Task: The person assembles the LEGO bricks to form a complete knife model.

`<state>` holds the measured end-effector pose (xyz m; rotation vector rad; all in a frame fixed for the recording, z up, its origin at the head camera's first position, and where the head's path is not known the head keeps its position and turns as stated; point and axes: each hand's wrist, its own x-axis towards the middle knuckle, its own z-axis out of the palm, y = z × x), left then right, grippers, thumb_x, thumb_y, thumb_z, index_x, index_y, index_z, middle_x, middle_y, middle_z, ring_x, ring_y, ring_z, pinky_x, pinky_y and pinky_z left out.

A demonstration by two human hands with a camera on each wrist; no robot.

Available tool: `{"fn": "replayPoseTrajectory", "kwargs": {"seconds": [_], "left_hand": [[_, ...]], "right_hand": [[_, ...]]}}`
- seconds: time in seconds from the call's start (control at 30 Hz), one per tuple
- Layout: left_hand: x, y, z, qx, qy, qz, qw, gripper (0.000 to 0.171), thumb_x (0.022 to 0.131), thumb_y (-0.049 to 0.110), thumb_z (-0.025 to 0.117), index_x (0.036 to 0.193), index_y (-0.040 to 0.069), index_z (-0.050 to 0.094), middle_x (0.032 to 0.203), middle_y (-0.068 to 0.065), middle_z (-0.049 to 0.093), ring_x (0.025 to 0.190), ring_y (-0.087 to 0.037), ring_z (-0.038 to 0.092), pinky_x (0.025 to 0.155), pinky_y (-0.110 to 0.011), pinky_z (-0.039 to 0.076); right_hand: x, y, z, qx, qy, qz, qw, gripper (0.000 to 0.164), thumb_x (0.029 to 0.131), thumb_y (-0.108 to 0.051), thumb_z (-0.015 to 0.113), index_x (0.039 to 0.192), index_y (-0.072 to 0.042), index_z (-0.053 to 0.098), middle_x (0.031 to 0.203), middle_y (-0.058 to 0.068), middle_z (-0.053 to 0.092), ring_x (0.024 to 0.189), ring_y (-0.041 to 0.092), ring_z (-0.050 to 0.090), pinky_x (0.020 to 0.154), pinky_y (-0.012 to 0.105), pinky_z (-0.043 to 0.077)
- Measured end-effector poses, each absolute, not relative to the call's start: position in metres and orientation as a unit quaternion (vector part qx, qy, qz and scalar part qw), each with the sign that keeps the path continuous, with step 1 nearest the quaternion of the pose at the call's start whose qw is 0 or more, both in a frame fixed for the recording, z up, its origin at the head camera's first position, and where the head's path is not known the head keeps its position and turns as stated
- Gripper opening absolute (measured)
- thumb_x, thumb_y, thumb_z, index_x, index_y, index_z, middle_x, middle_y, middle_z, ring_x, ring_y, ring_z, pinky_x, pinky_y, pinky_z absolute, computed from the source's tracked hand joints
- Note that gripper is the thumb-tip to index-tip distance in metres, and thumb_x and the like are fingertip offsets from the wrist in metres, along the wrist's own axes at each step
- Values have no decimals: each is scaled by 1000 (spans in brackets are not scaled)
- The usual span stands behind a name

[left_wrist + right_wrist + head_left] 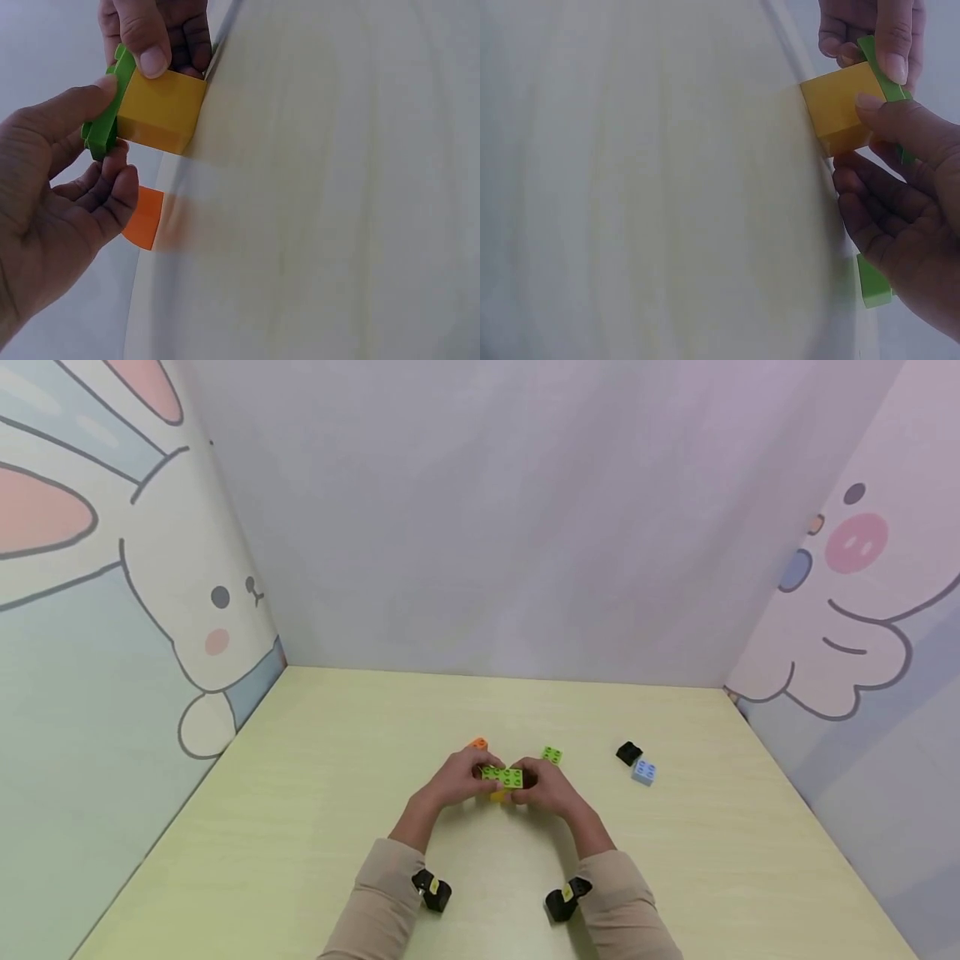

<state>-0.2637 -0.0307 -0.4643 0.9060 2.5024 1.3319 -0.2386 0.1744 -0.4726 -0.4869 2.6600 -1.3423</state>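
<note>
A long, thin green toy brick with studs (pixel 502 777) lies on top of a yellow block (pixel 165 109), the two touching. My left hand (pixel 456 780) pinches the green brick by one end between thumb and fingers. On the other side, my right hand (pixel 552 788) grips the yellow block, its thumb flat against a face in the right wrist view. An orange brick (pixel 478 743) sits just beyond my left hand, partly hidden by it. Behind the right hand is a smaller green brick (pixel 552 754).
Farther right on the pale wooden table (pixel 300 827) are a black brick (pixel 628 752) and a light blue brick (pixel 643 772), close together. Walls enclose the back and both sides, with a rabbit drawing (pixel 202 593) at left and a pig drawing (pixel 855 577) at right.
</note>
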Motion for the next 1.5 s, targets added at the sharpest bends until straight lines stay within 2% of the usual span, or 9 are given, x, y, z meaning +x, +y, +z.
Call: {"fn": "replayPoseTrajectory", "kwargs": {"seconds": [0.53, 0.8, 0.9, 1.1, 1.23, 1.5], "left_hand": [[-260, -29, -469, 285, 842, 450, 82, 24, 81, 15, 74, 104, 9, 68, 90, 4, 57, 71, -13, 50, 62, -26, 44], [-258, -38, -472, 245, 835, 486, 85, 28, 78, 13, 76, 105, 10, 67, 89, 3, 59, 74, -15, 53, 60, -27, 46], [-259, -38, -472, 237, 828, 499, 96, 27, 79, 11, 75, 104, 9, 67, 90, 2, 59, 75, -16, 55, 61, -28, 47], [-257, -35, -473, 225, 822, 510, 117, 27, 78, 12, 75, 104, 10, 67, 91, 2, 61, 78, -15, 57, 64, -28, 48], [-257, -35, -470, 225, 823, 510, 113, 27, 78, 11, 75, 104, 9, 67, 91, 1, 61, 79, -15, 57, 65, -28, 48], [-257, -35, -469, 218, 816, 521, 123, 32, 77, 9, 76, 107, 5, 67, 96, -2, 62, 80, -15, 58, 67, -29, 49]], "right_hand": [[-238, 178, -476, -185, 873, -448, 59, 24, 77, -8, 75, 99, -5, 64, 83, 0, 58, 74, 16, 49, 64, 30, 42], [-240, 175, -473, -175, 879, -438, 63, 25, 77, -8, 75, 100, -8, 65, 85, -2, 59, 77, 15, 51, 69, 32, 43], [-237, 176, -471, -178, 880, -437, 61, 31, 78, -12, 75, 106, -6, 64, 90, 0, 60, 80, 16, 52, 70, 33, 44], [-219, 183, -460, -171, 875, -450, 54, 56, 79, -19, 74, 127, 1, 52, 110, 11, 58, 96, 28, 57, 77, 41, 48], [-218, 183, -458, -173, 871, -457, 48, 56, 81, -18, 73, 128, 2, 51, 111, 15, 58, 97, 31, 57, 77, 43, 47], [-215, 192, -460, -136, 875, -463, 38, 54, 81, -23, 73, 128, -3, 54, 111, 13, 60, 96, 26, 59, 79, 42, 48]]}}
